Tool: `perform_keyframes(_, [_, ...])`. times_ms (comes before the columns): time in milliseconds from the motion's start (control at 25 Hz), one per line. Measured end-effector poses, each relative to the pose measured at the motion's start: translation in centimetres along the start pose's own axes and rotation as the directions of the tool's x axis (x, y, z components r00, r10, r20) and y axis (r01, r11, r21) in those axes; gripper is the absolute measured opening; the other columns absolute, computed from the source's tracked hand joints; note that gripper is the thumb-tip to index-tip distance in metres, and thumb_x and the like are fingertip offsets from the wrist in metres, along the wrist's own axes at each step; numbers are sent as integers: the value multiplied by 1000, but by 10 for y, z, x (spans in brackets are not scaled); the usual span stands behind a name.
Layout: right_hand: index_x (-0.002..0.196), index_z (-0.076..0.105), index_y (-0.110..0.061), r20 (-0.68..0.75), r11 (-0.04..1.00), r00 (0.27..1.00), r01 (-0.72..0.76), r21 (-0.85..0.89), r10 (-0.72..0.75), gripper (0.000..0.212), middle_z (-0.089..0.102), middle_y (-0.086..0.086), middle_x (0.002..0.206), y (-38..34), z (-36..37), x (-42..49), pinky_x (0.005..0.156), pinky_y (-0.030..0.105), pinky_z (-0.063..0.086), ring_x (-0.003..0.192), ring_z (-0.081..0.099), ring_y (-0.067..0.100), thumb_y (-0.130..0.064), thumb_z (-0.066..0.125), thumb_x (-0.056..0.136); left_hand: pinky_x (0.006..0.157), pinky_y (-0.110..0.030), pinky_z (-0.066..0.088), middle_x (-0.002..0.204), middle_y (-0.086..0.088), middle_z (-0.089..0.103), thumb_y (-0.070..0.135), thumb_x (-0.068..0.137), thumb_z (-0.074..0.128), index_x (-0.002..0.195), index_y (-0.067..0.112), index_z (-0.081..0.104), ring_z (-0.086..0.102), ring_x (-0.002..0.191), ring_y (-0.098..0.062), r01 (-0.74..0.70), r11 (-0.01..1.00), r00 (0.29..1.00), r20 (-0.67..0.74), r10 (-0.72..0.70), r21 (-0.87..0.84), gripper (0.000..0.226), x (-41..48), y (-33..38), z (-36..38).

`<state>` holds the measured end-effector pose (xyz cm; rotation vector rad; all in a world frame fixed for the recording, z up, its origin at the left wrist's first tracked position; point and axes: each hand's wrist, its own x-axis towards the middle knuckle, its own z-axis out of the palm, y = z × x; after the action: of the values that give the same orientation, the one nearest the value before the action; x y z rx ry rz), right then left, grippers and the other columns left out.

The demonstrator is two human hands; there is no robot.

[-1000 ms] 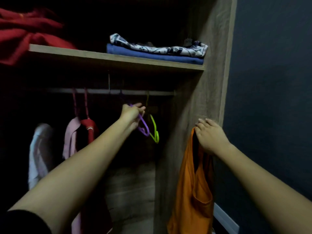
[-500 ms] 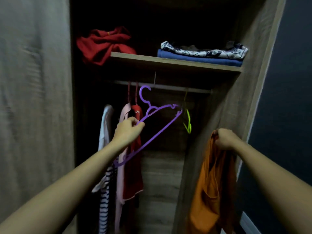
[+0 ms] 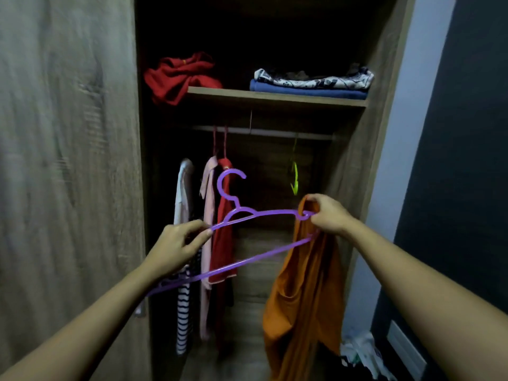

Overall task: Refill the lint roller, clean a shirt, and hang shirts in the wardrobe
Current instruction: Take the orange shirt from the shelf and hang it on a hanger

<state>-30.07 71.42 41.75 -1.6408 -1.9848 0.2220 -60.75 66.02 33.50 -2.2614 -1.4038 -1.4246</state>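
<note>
The purple hanger [image 3: 264, 215], a second ago on the rail, is now off it in the left hand [image 3: 176, 247], its far end meeting the orange shirt [image 3: 305, 292] raised by the right hand [image 3: 328, 215].

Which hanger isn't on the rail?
The purple hanger, gripped by the left hand, its tip at the orange shirt; the green hanger and red hangers hang from the rail.

Lower edge seemingly crops orange shirt [image 3: 302, 298].
</note>
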Motion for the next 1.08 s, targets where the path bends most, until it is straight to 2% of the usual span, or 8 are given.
perform_keyframes(160, [124,54,-20,-12,921,929,366,-133,-371,56,56,1,131,-28,-2,-39,101,36,40,122,51,21,-15,55,68,56,-8,35,59,19,55,43,86,46,86,12,68,51,56,4,-116,989,992,-64,110,-90,38,-7,41,24])
perform_keyframes(280, [98,66,-21,-129,712,762,513,-480,-635,46,69,-1,101,-27,-19,-50,67,29,45,94,66,22,-50,39,76,57,-12,38,61,19,57,42,86,48,86,11,68,50,56,6,-68,981,991,-126,46,-183,37,4,55,24])
perform_keyframes(360, [83,68,-20,-188,687,725,488,-538,-663,53,70,0,84,-21,-26,-46,52,22,35,79,68,25,-59,31,83,70,-26,49,79,15,63,39,86,48,97,13,67,60,74,-3,-60,997,985,-162,50,-52,33,12,66,24])
perform_keyframes(480, [84,71,-20,-239,685,684,506,-524,-689,50,71,1,81,-26,-31,-36,46,14,23,75,67,22,-57,37,88,81,-37,40,107,-10,54,27,84,50,111,17,59,51,98,-26,-118,958,920,-334,205,260,30,8,88,39])
perform_keyframes(600, [85,72,-20,-307,693,640,528,-490,-705,41,72,1,82,-38,-42,-33,48,19,26,75,66,21,-51,45,89,73,-35,36,112,-6,46,41,92,41,97,21,58,46,92,-23,-389,864,888,-119,444,321,27,-25,98,78])
perform_keyframes(720, [85,72,-20,-329,686,612,551,-475,-719,41,73,1,83,-42,-55,-32,56,24,39,78,67,21,-52,45,89,82,-39,40,124,-6,44,60,93,25,87,27,61,43,103,-23,-236,947,968,133,211,219,49,-51,73,103])
perform_keyframes(840, [84,73,-20,-267,656,621,563,-503,-737,50,73,2,81,-18,-68,-33,58,31,51,76,68,23,-58,40,87,95,-35,37,120,-11,53,72,85,20,87,34,58,49,109,-17,-82,997,939,333,80,-6,54,-58,29,88])
perform_keyframes(1080, [93,72,-22,-100,680,740,544,-492,-665,73,73,1,86,37,-33,-43,62,32,55,76,67,18,-72,19,83,73,-23,38,80,10,46,72,84,28,86,14,58,49,80,5,-47,999,968,246,40,25,65,-17,-9,27])
